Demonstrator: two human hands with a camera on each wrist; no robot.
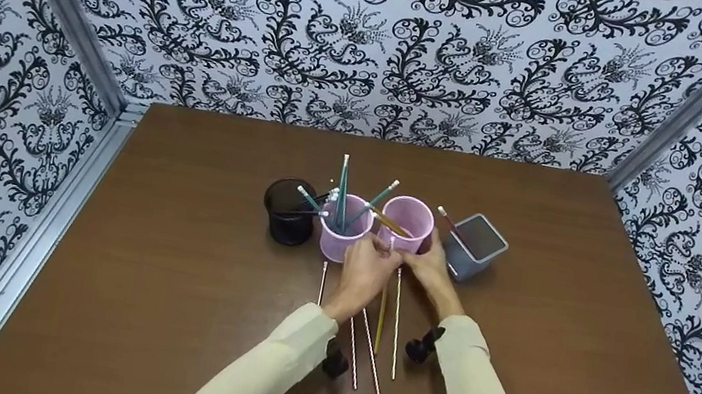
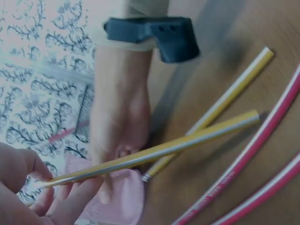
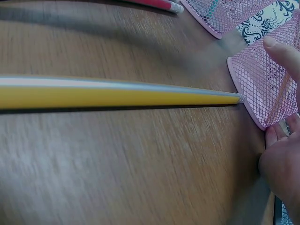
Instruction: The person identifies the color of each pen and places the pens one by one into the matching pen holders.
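My left hand (image 1: 366, 273) pinches a yellow pencil (image 2: 154, 153) between thumb and fingers, near its end, in front of the two pink cups. With my right hand (image 1: 431, 269) I grip the right pink mesh cup (image 1: 409, 216), thumb on one side and fingertips at its base, as the right wrist view shows. Inside that cup leans another yellow pencil (image 1: 391, 223). The left pink mesh cup (image 1: 335, 246), beside it, holds several green pencils (image 1: 344, 188). On the table below, another yellow pencil (image 3: 122, 96) points its eraser end at the gripped cup.
A black round mesh cup (image 1: 290, 233) stands at the left, black pencils (image 1: 299, 213) at its rim. At the right is a grey square mesh cup (image 1: 470, 265) with a red pencil (image 1: 451, 222). Several red pencils (image 1: 370, 352) lie before my hands. Patterned walls (image 1: 349, 45) enclose the table (image 1: 165, 265).
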